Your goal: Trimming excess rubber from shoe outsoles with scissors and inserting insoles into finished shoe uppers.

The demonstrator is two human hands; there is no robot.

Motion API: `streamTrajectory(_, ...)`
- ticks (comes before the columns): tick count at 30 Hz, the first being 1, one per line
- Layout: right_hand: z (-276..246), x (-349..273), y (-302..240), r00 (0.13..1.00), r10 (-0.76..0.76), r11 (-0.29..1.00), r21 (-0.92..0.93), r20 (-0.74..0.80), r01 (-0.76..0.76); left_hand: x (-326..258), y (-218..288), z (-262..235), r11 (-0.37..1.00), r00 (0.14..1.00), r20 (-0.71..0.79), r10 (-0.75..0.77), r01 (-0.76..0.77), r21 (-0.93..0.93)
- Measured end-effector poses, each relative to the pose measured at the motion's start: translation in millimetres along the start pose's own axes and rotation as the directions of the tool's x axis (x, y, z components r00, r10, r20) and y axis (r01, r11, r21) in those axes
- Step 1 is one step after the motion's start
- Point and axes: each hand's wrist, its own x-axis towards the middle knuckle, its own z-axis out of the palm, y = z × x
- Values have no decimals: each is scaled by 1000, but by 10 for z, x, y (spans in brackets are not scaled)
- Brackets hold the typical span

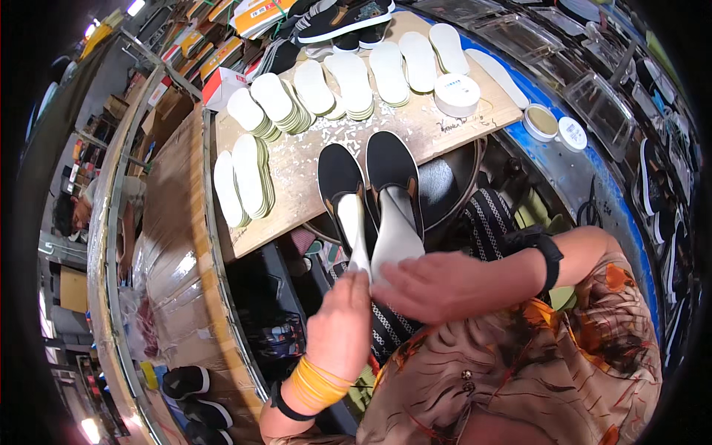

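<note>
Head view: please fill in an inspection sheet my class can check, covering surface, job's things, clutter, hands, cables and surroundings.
Surface: brown board, bearing insole stacks along its far and left sides.
Job's things: two black shoes side by side, toes away from the person, a pale insole partly inside each.
Clutter: white scraps and a white tub on the board.
Hands: left hand at the left insole's near end; right hand blurred at the right one's, grip unclear.
Cables: nothing seen for certain.
Surroundings: open tub on a blue ledge, right; another person, far left.
</note>
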Motion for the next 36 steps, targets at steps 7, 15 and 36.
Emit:
streamTrajectory(7, 442, -157, 142, 991, -99, 992, 71, -92, 106, -51, -256, 433, 946, 996, 43, 83, -93, 309)
streamTrajectory(15, 413, -334, 238, 981, -181, 977, 102, -72, 188, 212, -559, 545, 897, 966, 46, 256, -255, 362)
streamTrajectory(36, 412, -242, 338, 999, -42, 985, 166, 6, 41, 1501, -1048, 468, 954, 947, 172, 271, -288, 79)
